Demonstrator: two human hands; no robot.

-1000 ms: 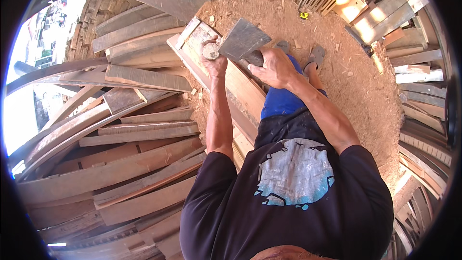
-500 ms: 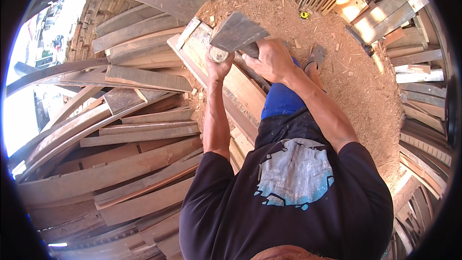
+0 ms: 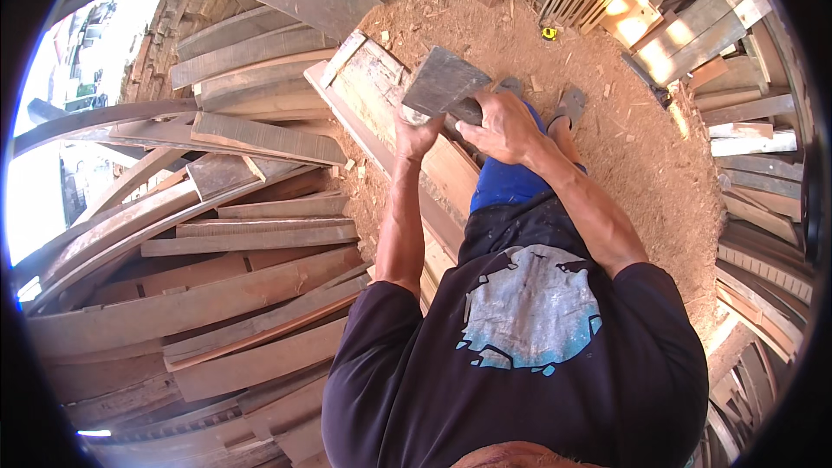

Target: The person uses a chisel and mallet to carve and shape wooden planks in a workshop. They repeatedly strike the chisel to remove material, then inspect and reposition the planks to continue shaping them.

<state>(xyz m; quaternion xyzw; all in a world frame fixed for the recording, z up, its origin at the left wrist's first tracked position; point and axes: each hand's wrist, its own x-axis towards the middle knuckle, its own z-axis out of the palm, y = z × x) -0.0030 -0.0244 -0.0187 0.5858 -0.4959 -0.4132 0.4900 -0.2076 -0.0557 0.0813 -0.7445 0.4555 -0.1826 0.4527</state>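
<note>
Both my hands are raised over a long wooden plank bench (image 3: 373,91), holding a dark grey, block-shaped tool with a broad flat face (image 3: 446,80). My left hand (image 3: 418,134) is closed round its lower left end, where a paler patch shows. At its right side my right hand (image 3: 507,128) grips a dark, stubby part. The flat face is tilted up, and it hides most of the fingers. Whether the block and the dark stub are one piece I cannot tell.
Stacked boards (image 3: 260,282) crowd the left side, and more timber (image 3: 758,178) lines the right. Sawdust and chips cover the floor (image 3: 641,156). A yellow tape measure (image 3: 549,34) lies at the far side. One sandalled foot (image 3: 569,107) stands right of the bench.
Both hands have moved slightly right and nearer with the dark tool. The tool has turned, so the round pale end by my left hand shows less.
</note>
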